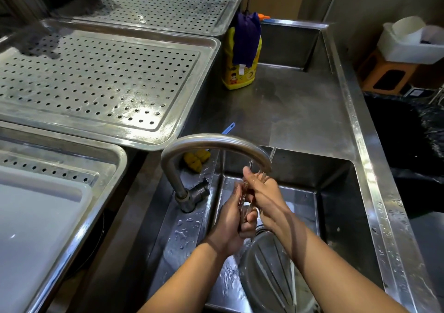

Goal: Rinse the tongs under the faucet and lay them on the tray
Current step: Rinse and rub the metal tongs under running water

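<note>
Lower centre of the frame: left hand (229, 221) and right hand (266, 199) curl their fingers round the tongs (243, 201), just beneath the faucet (213, 140) spout. Rotate them slowly so both arms get wet, then carry them to the perforated tray (206, 50), upper left.

Dim, warm light glares off the wet trays (192, 77); edges bow, and the hands look slightly blurred.

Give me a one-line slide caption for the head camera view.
Left hand and right hand grip the tongs beneath the curved faucet over the sink, perforated tray waiting alongside.
</note>
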`<act>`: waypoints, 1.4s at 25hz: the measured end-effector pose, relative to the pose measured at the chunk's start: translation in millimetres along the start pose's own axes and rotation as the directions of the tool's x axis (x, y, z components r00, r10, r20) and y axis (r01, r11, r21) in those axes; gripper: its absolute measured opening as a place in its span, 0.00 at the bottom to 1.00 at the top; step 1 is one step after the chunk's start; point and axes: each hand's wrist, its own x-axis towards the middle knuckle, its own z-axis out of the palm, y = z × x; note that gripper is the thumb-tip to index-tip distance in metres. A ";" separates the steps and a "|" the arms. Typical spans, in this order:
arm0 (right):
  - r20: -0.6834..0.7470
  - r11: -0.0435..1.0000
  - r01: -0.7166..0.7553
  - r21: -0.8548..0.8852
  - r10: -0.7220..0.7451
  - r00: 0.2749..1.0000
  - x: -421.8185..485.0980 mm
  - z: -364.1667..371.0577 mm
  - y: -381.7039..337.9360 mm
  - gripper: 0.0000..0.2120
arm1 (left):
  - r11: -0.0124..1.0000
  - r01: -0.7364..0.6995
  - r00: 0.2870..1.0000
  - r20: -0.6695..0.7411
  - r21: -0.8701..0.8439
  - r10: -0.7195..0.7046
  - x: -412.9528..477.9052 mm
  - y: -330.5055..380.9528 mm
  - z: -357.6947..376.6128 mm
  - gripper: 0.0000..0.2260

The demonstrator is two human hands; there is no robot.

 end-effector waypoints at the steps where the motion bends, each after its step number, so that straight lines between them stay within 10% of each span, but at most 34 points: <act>1: 0.031 0.986 -0.021 0.165 0.017 0.999 1.1 0.8 -3.2 0.13 | 0.999 0.014 0.998 0.055 -0.048 -0.012 0.2 3.1 -0.9 0.24; 6: 0.380 0.936 -0.083 0.341 -0.057 0.923 -0.7 -14.9 5.5 0.19 | 0.969 0.203 0.937 0.314 -0.140 -0.151 -0.8 23.3 -17.6 0.24; 11: -0.033 0.937 0.199 -0.287 -0.218 0.975 9.9 -1.5 17.2 0.14 | 0.967 -0.133 0.968 -0.183 0.215 0.173 4.0 8.7 2.8 0.27; 17: 0.136 0.958 0.028 0.285 -0.070 0.988 13.5 -8.1 -9.6 0.15 | 0.982 -0.002 1.000 0.018 0.189 -0.002 4.6 8.2 2.9 0.22; 22: 0.141 0.957 0.087 -0.277 -0.049 0.989 -2.6 -11.7 5.8 0.21 | 0.958 0.015 1.000 -0.023 0.286 -0.009 8.1 6.6 4.6 0.18; 26: -0.060 0.995 0.079 -0.062 -0.083 0.995 9.3 -13.2 -4.3 0.14 | 0.925 -0.155 0.976 -0.091 0.346 0.198 5.5 -7.0 12.6 0.16; 31: -0.041 0.974 0.051 0.220 -0.043 0.998 15.4 -16.6 -8.7 0.12 | 0.943 -0.062 0.992 -0.082 0.326 0.094 -3.6 -19.6 9.6 0.19; 35: -0.068 0.988 0.157 -0.013 -0.157 0.985 17.0 -5.4 -4.7 0.09 | 0.954 -0.051 0.979 -0.175 0.297 0.107 2.8 -6.2 3.7 0.26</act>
